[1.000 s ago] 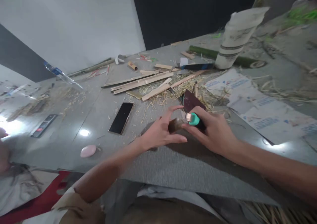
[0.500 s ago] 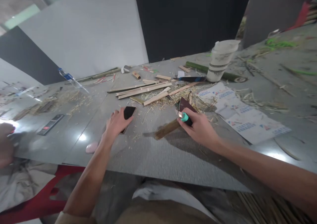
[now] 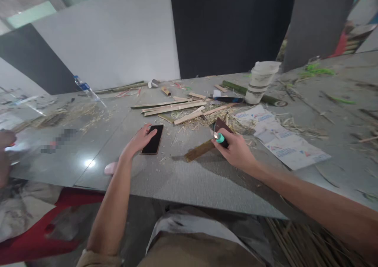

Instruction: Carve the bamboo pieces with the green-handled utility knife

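Observation:
My left hand (image 3: 139, 141) rests at the left edge of a black-screened smartphone (image 3: 152, 143) lying flat on the table. Its fingers are loosely spread, with the thumb over the top of the screen. My right hand (image 3: 240, 151) is closed around a tool with a teal and black handle (image 3: 220, 138); a short metal part shows at its end, but its exact kind is unclear. Beneath and beside that hand lies a brown bamboo strip (image 3: 198, 150). A dark reddish-brown flat piece (image 3: 222, 124) stands just behind the fingers.
Pale split strips (image 3: 174, 108) and shavings lie beyond my hands. Further right are a paper cup (image 3: 261, 84), a green bamboo length (image 3: 236, 87) and printed paper sheets (image 3: 291, 143). At the left are a plastic bottle (image 3: 85, 89) and another person's hand (image 3: 6, 139).
My left hand has shifted left, off most of the smartphone, so more of its screen shows. My right hand keeps its hold on the teal and black tool. The camera view has shifted slightly.

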Demonstrator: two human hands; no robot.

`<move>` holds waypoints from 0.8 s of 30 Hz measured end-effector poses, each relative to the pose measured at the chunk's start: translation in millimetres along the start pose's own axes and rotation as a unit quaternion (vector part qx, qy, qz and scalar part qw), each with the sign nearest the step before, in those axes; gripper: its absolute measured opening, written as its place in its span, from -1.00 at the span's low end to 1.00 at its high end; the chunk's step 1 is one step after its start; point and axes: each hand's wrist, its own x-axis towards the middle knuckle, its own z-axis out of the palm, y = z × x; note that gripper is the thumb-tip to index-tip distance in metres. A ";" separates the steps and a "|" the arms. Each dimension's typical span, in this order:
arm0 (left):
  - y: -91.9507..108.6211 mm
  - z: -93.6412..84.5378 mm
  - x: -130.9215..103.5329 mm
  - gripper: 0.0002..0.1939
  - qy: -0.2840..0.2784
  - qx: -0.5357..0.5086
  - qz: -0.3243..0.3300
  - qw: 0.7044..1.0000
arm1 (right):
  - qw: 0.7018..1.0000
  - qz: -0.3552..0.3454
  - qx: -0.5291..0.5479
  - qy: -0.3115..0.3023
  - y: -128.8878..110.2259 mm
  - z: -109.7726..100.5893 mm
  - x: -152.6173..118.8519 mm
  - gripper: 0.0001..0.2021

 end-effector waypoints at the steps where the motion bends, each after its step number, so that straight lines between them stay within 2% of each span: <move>1: -6.2 -4.0 0.4 -0.51 -0.017 -0.027 0.011 0.999 | 1.000 -0.005 0.000 0.005 2.3 1.5 0.1 -0.53; 5: -28.0 -13.2 -0.5 -0.50 -0.090 -0.097 0.053 0.990 | 0.999 -0.022 -0.002 0.027 9.3 6.1 0.7 -0.53; 11: -55.4 -17.4 1.8 -0.44 -0.165 -0.117 0.079 0.976 | 0.998 -0.040 -0.004 0.049 9.9 5.4 0.6 -0.54; 16: -66.1 -23.2 4.6 -0.45 -0.191 -0.102 0.102 0.971 | 0.997 -0.053 -0.001 0.059 4.8 3.5 0.4 -0.55; 24: -64.0 -25.0 1.3 -0.42 -0.185 -0.073 0.137 0.970 | 0.995 -0.064 0.002 0.071 -3.4 0.8 1.1 -0.66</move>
